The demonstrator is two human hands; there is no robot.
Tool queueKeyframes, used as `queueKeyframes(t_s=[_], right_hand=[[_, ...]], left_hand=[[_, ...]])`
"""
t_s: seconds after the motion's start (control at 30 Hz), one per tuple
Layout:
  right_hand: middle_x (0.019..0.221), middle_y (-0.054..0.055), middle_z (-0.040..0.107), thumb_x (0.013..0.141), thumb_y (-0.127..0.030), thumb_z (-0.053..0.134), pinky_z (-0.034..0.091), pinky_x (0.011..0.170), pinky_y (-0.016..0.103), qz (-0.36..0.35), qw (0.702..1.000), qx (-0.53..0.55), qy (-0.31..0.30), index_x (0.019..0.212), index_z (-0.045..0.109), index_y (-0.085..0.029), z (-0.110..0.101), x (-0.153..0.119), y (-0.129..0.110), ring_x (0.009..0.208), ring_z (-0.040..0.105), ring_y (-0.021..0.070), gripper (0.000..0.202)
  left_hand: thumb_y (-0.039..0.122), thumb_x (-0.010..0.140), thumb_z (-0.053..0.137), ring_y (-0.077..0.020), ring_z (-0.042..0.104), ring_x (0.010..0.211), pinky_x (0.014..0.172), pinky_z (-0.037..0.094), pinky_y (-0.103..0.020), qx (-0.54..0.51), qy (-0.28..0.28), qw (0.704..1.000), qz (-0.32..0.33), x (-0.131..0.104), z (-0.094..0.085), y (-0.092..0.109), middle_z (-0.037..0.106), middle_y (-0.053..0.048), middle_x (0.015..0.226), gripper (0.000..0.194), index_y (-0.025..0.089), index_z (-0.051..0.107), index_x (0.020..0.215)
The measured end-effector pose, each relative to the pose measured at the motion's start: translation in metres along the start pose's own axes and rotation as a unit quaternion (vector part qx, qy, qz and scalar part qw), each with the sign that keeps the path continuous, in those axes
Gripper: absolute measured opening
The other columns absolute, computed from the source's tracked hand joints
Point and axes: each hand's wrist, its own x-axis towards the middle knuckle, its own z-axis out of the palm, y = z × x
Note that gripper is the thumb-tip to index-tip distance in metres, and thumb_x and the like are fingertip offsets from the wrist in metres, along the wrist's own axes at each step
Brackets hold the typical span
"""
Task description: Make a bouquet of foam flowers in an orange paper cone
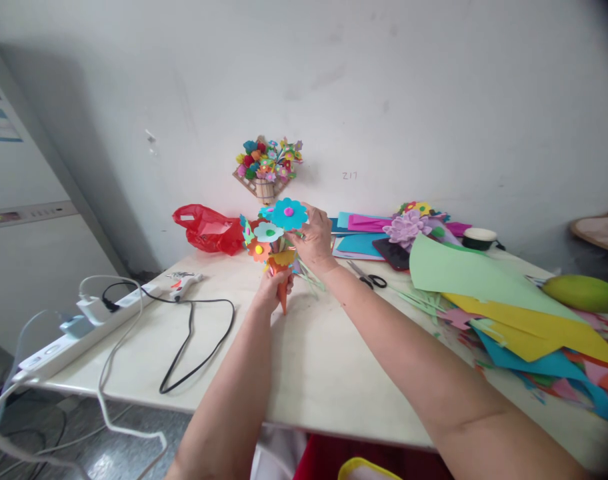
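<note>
My left hand (277, 285) is closed round an orange cone (283, 300), its tip pointing down just above or at the table. From the cone rises a bunch of foam flowers: a large blue one with a pink centre (289, 214), a pale one with a green centre (268, 232) and an orange one with a yellow centre (259, 250). My right hand (314, 233) is at the right side of the bunch, its fingers bent against the edge of the blue flower; whether they pinch it or a stem is too small to tell.
A red plastic bag (209, 230) lies behind at the left. Nearer are a glue gun (187, 285), its black cable and a power strip (91, 330). Scissors (369, 276), green strips and coloured foam sheets (484, 280) lie at the right. A flower basket (265, 190) hangs on the wall.
</note>
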Motion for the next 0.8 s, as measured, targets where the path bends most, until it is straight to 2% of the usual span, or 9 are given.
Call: queueKeyframes(t_s=[0.13,0.23,0.33,0.57,0.8], right_hand=[[0.123,0.005,0.058,0.08,-0.024,0.061,0.04,0.09,0.041,-0.022,1.0,-0.01,0.018,0.071,0.067,-0.022,-0.002,0.0,-0.001,0.107,0.049,0.0259,0.011],[0.125,0.004,0.057,0.077,-0.024,0.065,0.039,0.091,0.04,-0.041,0.999,-0.001,0.005,0.076,0.068,-0.024,-0.006,-0.002,-0.003,0.106,0.049,0.0257,0.004],[0.125,0.003,0.057,0.077,-0.026,0.067,0.038,0.093,0.039,-0.048,0.999,0.014,-0.011,0.082,0.069,-0.025,-0.008,-0.004,-0.005,0.106,0.049,0.0253,0.006],[0.13,0.004,0.053,0.08,-0.024,0.063,0.037,0.095,0.039,0.005,0.999,0.024,-0.036,0.078,0.071,-0.023,0.001,-0.002,-0.001,0.112,0.046,0.0254,0.008],[0.125,0.006,0.055,0.079,-0.025,0.064,0.04,0.093,0.042,0.043,0.996,0.041,-0.061,0.075,0.072,-0.024,0.002,0.002,-0.002,0.112,0.046,0.0261,0.01]], left_hand=[[0.031,0.06,0.07,-0.0071,0.043,0.041,0.04,0.028,-0.021,0.0,-0.001,1.0,0.003,0.0,0.0,0.001,0.054,0.002,0.057,0.027,0.017,0.051,0.072],[0.031,0.06,0.07,-0.0069,0.043,0.042,0.04,0.027,-0.021,0.001,0.0,1.0,0.0,-0.001,0.002,0.002,0.054,0.002,0.057,0.027,0.017,0.051,0.073],[0.03,0.059,0.069,-0.0069,0.043,0.041,0.039,0.027,-0.021,0.0,0.003,1.0,0.001,-0.002,0.003,0.002,0.054,0.002,0.056,0.027,0.017,0.051,0.072],[0.031,0.06,0.07,-0.0066,0.043,0.041,0.039,0.027,-0.02,-0.004,-0.001,1.0,0.001,-0.001,0.002,0.001,0.054,0.002,0.056,0.028,0.016,0.051,0.073],[0.032,0.059,0.071,-0.0064,0.043,0.041,0.039,0.028,-0.02,-0.005,0.0,1.0,0.002,0.0,0.0,0.0,0.054,0.003,0.057,0.029,0.016,0.051,0.074]])
